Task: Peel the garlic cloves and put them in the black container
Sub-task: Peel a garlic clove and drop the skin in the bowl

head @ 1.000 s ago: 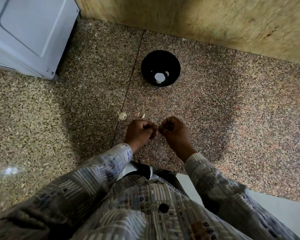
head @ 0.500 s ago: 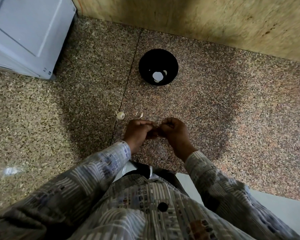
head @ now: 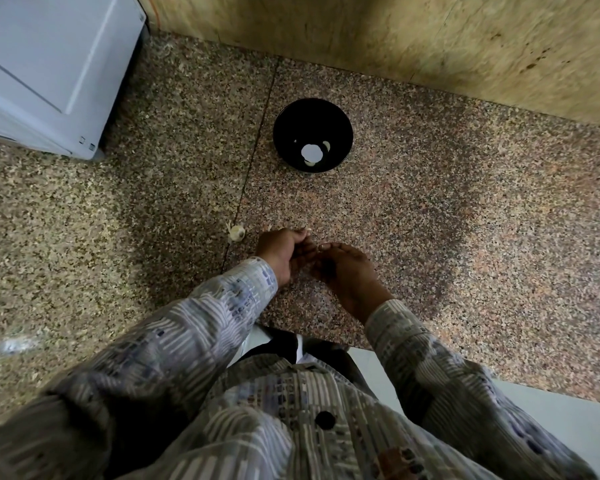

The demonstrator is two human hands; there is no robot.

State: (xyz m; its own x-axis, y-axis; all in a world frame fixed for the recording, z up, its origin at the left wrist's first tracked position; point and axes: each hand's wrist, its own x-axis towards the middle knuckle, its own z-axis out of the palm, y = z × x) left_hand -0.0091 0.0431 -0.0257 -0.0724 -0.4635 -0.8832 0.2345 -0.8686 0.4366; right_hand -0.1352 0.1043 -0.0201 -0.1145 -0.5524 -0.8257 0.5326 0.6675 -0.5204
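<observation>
Left hand (head: 280, 255), right hand (head: 347, 271) curled fingertip to fingertip (hold unclear); garlic clove (head: 238, 233) just left.

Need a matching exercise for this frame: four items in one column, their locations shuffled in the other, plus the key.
Items
1. round black container
2. small whitish garlic piece
3. white boxy appliance
4. left hand and right hand

Places
A. far left on the speckled stone counter
B. close together, nearest the person
C. on the counter, just left of the left hand
D. beyond the hands, towards the beige wall, with pale pieces inside

Pairs: 1-D, 2-C, 3-A, 4-B
</observation>
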